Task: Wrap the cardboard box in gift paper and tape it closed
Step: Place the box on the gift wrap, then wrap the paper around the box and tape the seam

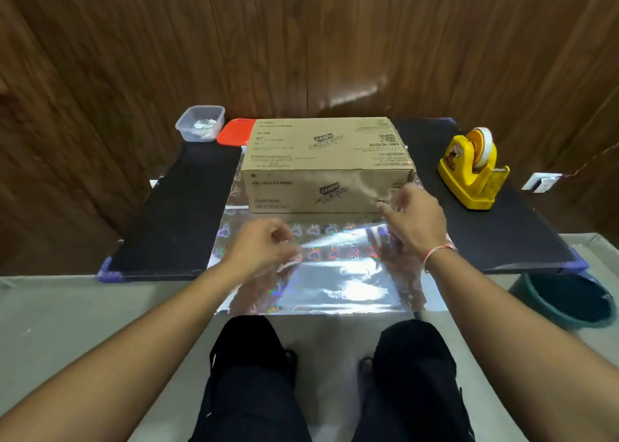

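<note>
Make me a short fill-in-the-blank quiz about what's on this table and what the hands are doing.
1. The cardboard box sits on a sheet of shiny ____ paper.
2. The tape dispenser to the right of the box is ____ in colour.
3. Behind the box's left corner, beside the clear plastic tub, lies an ____ lid.
4. The left hand and right hand are both over the ____.

Missing words: gift; yellow; orange; paper
</note>
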